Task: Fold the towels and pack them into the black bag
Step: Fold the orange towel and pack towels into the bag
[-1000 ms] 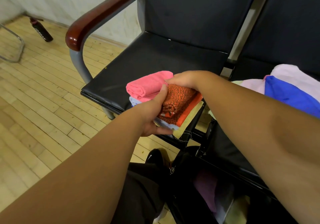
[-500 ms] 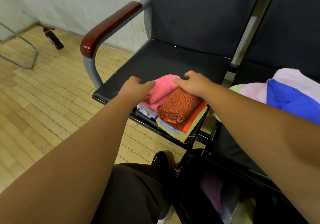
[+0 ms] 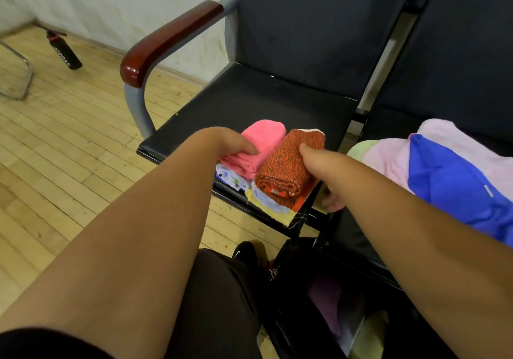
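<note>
Readable: "JORDAN" on the black bottle [image 3: 65, 53] on the wood floor by the wall, and a white swoosh on the black shoe [image 3: 244, 253]. Task item: stack of folded towels [image 3: 273, 208] sits at the front right corner of the black chair seat [image 3: 249, 100], with its yellow bottom layer overhanging the edge. Left hand [image 3: 230, 142] grips the pink rolled towel [image 3: 263, 142], thumb on top. Right hand [image 3: 322, 164] has its thumb on the orange-black knit towel [image 3: 286, 164] and its fingers [image 3: 334, 204] curled under the stack's side. Bare seat shows behind the stack. Open black bag [image 3: 288, 283] sits just below that corner, with purple cloth [image 3: 324, 297] inside.
</note>
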Tool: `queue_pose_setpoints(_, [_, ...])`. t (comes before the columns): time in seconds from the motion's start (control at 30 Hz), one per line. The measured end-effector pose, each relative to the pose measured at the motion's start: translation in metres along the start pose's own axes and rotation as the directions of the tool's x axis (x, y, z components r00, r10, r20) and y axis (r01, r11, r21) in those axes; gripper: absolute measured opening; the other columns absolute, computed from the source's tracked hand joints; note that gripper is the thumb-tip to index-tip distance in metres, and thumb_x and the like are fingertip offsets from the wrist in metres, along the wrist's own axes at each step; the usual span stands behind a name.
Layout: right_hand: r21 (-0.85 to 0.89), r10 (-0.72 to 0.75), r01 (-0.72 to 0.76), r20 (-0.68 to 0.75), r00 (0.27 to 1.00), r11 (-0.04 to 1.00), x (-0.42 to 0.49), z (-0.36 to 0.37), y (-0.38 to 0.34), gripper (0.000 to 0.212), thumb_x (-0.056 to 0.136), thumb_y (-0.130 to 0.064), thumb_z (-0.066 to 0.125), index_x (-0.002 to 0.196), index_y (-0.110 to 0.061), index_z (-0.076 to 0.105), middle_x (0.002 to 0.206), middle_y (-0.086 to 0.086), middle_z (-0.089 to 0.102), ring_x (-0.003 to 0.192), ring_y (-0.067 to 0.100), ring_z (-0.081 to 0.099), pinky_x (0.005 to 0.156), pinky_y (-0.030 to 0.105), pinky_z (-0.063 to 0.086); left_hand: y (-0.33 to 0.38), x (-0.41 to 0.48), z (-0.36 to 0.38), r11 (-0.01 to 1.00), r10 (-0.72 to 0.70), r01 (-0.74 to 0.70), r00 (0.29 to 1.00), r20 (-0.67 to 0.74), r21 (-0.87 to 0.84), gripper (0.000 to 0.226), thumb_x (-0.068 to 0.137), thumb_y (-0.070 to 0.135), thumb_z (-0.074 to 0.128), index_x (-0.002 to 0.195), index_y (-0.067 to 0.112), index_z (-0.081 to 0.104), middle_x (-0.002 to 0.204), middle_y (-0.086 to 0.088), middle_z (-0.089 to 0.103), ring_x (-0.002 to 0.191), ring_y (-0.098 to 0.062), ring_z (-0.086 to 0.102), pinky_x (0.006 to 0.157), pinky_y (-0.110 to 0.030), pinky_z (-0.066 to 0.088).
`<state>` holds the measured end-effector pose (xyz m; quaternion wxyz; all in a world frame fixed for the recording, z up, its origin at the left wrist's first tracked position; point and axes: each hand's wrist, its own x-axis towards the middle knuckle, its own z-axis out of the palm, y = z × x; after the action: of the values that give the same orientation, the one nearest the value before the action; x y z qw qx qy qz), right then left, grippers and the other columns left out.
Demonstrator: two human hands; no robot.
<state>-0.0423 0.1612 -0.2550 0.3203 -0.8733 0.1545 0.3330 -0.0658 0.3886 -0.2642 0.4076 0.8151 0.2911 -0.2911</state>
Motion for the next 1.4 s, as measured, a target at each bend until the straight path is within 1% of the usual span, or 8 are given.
queue_pose_setpoints(0.2, [0.332,0.187,-0.225,0.144,0.972,0.916,-0.001,0.034,0.027,0.101,0.088,-0.092,0.039,0.161,-0.023,0.033,0.155,0.018,0.051,0.131,0.047,0.057,0.109,0.067,0.046,-0.023,0.013,-0.001,0.997,-0.039,0.049,0.988,0.149,-0.064,0.096,0.049,0.058,0.093,0.130,0.011,0.071,0.121,-0.012,0.077,0.100,-0.027,0.070,0.103,-0.044,0.054])
queue_pose_setpoints(0.33, [0.368,0.177,-0.231,0.176,0.968,0.901,-0.005,0.039,0.028,0.090,0.097,-0.084,0.036,0.159,-0.017,0.036,0.148,0.017,0.057,0.128,0.043,0.060,0.112,0.066,0.044,-0.021,-0.011,0.002,0.996,-0.039,0.022,0.978,0.205,0.083,0.055,0.083,0.059,0.079,0.113,0.014,0.069,0.100,-0.010,0.068,0.083,-0.022,0.057,0.071,-0.031,0.050])
queue_pose_setpoints(0.47, [0.395,0.155,-0.229,0.211,0.965,0.890,-0.013,0.044,0.033,0.092,0.099,-0.081,0.035,0.162,-0.014,0.031,0.152,0.021,0.054,0.133,0.046,0.056,0.114,0.068,0.042,-0.028,-0.020,0.012,0.995,-0.010,-0.014,0.969,0.247,0.095,0.049,0.098,0.045,0.070,0.118,0.000,0.069,0.103,-0.016,0.077,0.105,-0.033,0.075,0.092,-0.038,0.059])
queue_pose_setpoints(0.57, [0.478,0.058,-0.163,0.226,0.972,0.863,-0.014,0.054,0.043,0.089,0.095,-0.083,0.038,0.156,-0.018,0.040,0.137,0.018,0.063,0.120,0.045,0.064,0.107,0.066,0.049,-0.033,-0.036,0.026,0.998,0.016,-0.031,0.962,0.273,0.054,0.034,0.106,0.031,0.063,0.106,-0.003,0.067,0.092,-0.016,0.081,0.089,-0.026,0.081,0.072,-0.029,0.065])
queue_pose_setpoints(0.7, [0.504,-0.036,-0.069,0.197,0.980,0.861,-0.025,0.066,0.061,0.092,0.086,-0.083,0.043,0.152,-0.019,0.046,0.131,0.016,0.067,0.114,0.041,0.067,0.105,0.062,0.053,-0.057,-0.053,0.039,0.998,0.054,-0.045,0.960,0.276,-0.038,0.048,0.095,0.027,0.075,0.130,-0.004,0.063,0.114,-0.020,0.079,0.109,-0.039,0.077,0.104,-0.048,0.058])
queue_pose_setpoints(0.93, [0.458,-0.075,0.015,0.114,0.991,0.889,-0.059,0.074,0.090,0.092,0.091,-0.080,0.042,0.151,-0.011,0.050,0.138,0.015,0.065,0.119,0.040,0.064,0.109,0.056,0.051,-0.084,-0.087,0.077,0.962,0.119,-0.088,0.987,0.108,-0.258,0.062,0.079,0.016,0.084,0.130,-0.007,0.058,0.102,-0.020,0.078,0.073,-0.031,0.080,0.058,-0.032,0.060])
queue_pose_setpoints(1.2, [0.718,-0.258,-0.031,0.290,0.921,0.696,-0.095,0.070,0.141,0.068,0.084,-0.067,0.069,0.141,-0.031,0.058,0.125,0.009,0.075,0.113,0.037,0.072,0.106,0.058,0.054,-0.101,-0.138,0.111,0.878,0.167,-0.080,0.975,0.146,-0.472,0.067,0.087,0.053,0.080,0.129,0.002,0.068,0.103,-0.016,0.078,0.093,-0.035,0.074,0.093,-0.048,0.057])
queue_pose_setpoints(1.4, [0.854,-0.410,0.022,0.227,0.884,0.520,-0.114,0.057,0.185,0.056,0.098,-0.057,0.065,0.145,-0.028,0.060,0.125,0.009,0.078,0.114,0.037,0.075,0.107,0.058,0.055,-0.104,-0.167,0.144,0.712,0.212,-0.049,0.966,0.148,-0.700,0.057,0.086,0.036,0.085,0.132,0.008,0.066,0.117,-0.017,0.078,0.108,-0.036,0.076,0.096,-0.047,0.062])
